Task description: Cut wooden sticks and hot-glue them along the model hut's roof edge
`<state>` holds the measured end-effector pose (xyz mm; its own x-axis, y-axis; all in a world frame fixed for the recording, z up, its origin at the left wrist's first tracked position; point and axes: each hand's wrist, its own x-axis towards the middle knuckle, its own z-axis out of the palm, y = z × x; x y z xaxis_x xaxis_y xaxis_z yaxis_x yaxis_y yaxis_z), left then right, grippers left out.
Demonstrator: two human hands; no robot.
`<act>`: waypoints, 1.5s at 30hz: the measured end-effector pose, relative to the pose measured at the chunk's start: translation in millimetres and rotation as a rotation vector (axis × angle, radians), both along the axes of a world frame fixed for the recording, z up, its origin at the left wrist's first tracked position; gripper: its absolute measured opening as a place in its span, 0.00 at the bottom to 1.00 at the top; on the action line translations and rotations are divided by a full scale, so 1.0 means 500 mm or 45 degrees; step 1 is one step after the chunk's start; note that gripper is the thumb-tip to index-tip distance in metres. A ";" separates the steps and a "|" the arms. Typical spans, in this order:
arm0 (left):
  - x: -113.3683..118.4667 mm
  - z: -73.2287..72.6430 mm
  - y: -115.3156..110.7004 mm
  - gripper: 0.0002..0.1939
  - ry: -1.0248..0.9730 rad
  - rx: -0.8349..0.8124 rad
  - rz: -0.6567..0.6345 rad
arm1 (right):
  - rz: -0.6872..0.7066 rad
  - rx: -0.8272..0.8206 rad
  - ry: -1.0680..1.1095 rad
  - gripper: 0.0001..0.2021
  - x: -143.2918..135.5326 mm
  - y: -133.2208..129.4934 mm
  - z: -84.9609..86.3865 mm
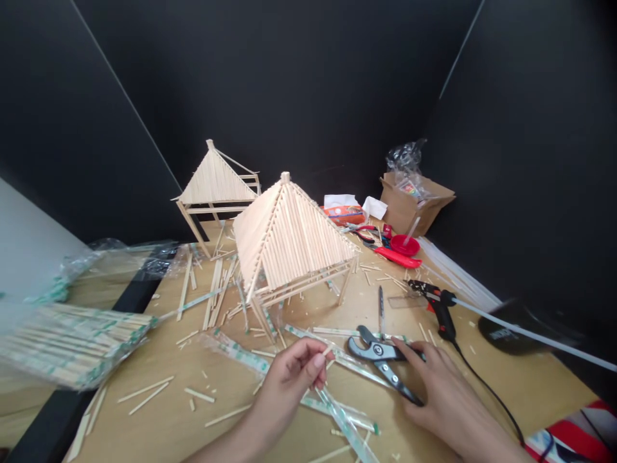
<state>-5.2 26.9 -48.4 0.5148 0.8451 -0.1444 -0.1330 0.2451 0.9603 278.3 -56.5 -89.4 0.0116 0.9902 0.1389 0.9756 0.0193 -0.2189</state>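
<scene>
Low in the middle of the head view, my left hand point(301, 370) pinches a short piece of light wooden stick point(328, 351) between thumb and fingers. My right hand point(434, 386) lies on the handles of grey pliers with dark grips point(378, 351), its fingers spread around them; the jaws point left and stand open. Clear plastic wrappers with green print point(344, 421) lie under and beside my left hand. Just beyond the hands stands a small house model of wooden sticks point(308, 241) with a slatted pyramid roof on thin legs.
A second stick model point(216, 180) stands at the back left. Packed sticks point(77, 344) lie at the left, loose sticks around the table point(183, 431). At the right are a black glue gun point(441, 308) with its cord, red-handled cutters point(398, 257) and a cardboard box point(409, 206).
</scene>
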 end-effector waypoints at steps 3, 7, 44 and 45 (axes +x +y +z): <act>-0.012 0.009 0.002 0.18 -0.029 0.009 0.051 | -0.006 -0.046 0.022 0.30 -0.010 0.008 0.028; -0.025 0.026 0.006 0.17 -0.003 0.076 0.097 | 0.120 0.037 0.156 0.24 -0.042 0.005 0.078; -0.045 0.038 -0.011 0.11 0.168 0.438 -0.154 | 0.409 0.418 0.190 0.21 -0.160 0.053 0.132; -0.045 0.038 -0.012 0.10 0.160 0.432 -0.150 | 0.407 0.421 0.190 0.21 -0.161 0.053 0.132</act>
<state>-27.6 20.8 -29.3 0.6073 0.7917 0.0655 0.0012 -0.0834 0.9965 197.8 -29.8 -23.6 -0.2425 0.8504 0.4670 0.8677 0.4054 -0.2876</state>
